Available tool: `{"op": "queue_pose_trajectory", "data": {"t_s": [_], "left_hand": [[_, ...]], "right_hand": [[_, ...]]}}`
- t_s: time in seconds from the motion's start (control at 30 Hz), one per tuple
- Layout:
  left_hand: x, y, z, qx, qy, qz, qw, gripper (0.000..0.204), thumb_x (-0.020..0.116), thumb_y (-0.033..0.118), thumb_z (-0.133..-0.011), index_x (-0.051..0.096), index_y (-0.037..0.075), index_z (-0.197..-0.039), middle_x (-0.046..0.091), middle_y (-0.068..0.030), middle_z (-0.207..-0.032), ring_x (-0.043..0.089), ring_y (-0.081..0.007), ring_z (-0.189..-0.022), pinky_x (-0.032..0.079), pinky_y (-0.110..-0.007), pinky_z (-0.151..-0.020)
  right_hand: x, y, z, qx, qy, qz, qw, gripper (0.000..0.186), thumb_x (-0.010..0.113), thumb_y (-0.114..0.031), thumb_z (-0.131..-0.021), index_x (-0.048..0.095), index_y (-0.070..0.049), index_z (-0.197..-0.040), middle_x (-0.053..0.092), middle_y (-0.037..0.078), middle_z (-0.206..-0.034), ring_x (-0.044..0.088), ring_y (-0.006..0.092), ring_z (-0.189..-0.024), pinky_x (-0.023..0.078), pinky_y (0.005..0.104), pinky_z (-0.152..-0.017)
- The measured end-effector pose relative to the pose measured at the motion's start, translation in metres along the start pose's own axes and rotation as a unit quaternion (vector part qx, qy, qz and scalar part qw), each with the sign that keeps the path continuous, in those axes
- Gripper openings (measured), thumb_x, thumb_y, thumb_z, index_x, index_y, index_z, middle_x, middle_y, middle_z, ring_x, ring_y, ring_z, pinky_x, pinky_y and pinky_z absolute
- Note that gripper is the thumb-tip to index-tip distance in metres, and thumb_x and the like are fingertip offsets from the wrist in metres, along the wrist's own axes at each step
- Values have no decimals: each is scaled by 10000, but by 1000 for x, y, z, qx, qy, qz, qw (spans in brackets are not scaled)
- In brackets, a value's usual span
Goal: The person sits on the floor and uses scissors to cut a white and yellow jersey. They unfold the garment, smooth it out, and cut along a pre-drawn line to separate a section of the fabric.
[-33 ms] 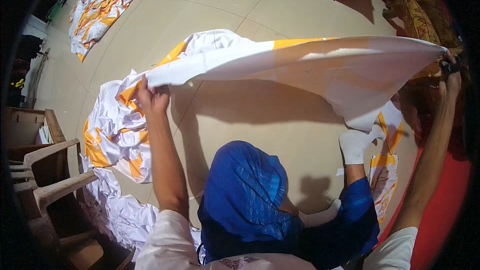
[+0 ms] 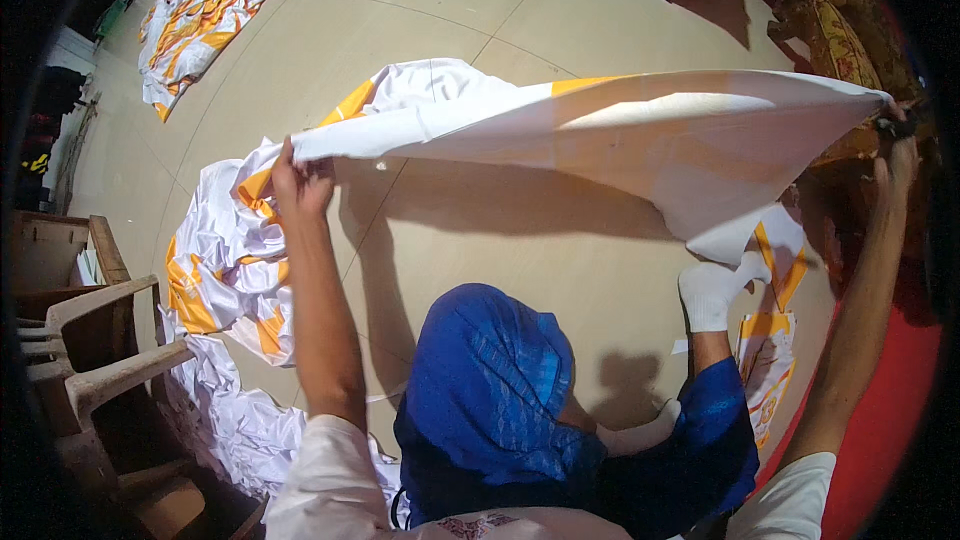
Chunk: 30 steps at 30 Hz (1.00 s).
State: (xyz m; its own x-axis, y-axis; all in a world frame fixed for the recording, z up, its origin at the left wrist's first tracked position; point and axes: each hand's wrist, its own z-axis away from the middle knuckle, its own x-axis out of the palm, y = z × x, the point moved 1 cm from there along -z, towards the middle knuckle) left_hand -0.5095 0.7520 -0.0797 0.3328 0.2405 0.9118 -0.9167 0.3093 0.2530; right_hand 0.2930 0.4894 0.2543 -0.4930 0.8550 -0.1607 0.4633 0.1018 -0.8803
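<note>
A long white and orange piece of fabric (image 2: 600,125) is stretched between my two hands above the floor. My left hand (image 2: 303,180) pinches its left end. Far to the right, my right hand (image 2: 897,145) grips the opposite corner, and a small dark object (image 2: 895,127) shows at those fingers, too unclear to name. The fabric's lower right part hangs down near my socked foot (image 2: 706,295). Beside my left hand, a crumpled heap of white and orange cloth (image 2: 215,240) lies on the floor, partly behind my left forearm.
Another white and orange cloth pile (image 2: 210,15) lies far left on the tiled floor (image 2: 400,15). A plastic chair (image 2: 110,340) stands at the left edge. White cloth (image 2: 245,420) is bunched beside it. Flat printed pieces (image 2: 768,355) lie right of my foot, near a red mat (image 2: 895,390).
My left hand has shifted slightly left and down with its end of the fabric. My right hand has dipped a little, and the fabric between them has moved slightly.
</note>
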Motion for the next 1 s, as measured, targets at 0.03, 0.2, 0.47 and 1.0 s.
{"op": "queue_pose_trajectory", "data": {"t_s": [0.03,0.2,0.47,1.0], "left_hand": [[22,-4,-15,51,129,-83,987,234,500,224,-1005,543,47,-859,590,-30,-708,547,-150,-569,535,-295,-572],[85,99,-145,79,79,-272,956,251,464,250,-996,566,44,-896,599,-91,-781,576,-237,-638,536,-363,-608],[308,185,-56,343,-106,-240,902,280,312,194,-1055,492,-20,-1080,583,-213,-1135,561,-332,-1122,386,-571,-1098],[-20,55,84,141,177,-352,908,371,359,330,-1038,577,70,-1188,681,-89,-1050,667,-211,-828,544,-332,-595]], "right_hand": [[15,10,0,0,10,-2,1000,286,594,-161,-945,662,-27,-1189,668,59,-1055,596,156,-930,464,270,-853],[136,23,-48,102,19,22,994,307,649,-204,-929,637,-3,-1160,652,75,-1033,606,165,-915,481,279,-816],[65,-82,-96,-98,76,27,992,343,643,-252,-941,625,-3,-1176,647,82,-1026,604,154,-898,488,274,-806],[26,197,245,245,32,-75,966,200,730,-46,-774,583,-74,-907,611,22,-763,581,140,-637,451,275,-559]]}}
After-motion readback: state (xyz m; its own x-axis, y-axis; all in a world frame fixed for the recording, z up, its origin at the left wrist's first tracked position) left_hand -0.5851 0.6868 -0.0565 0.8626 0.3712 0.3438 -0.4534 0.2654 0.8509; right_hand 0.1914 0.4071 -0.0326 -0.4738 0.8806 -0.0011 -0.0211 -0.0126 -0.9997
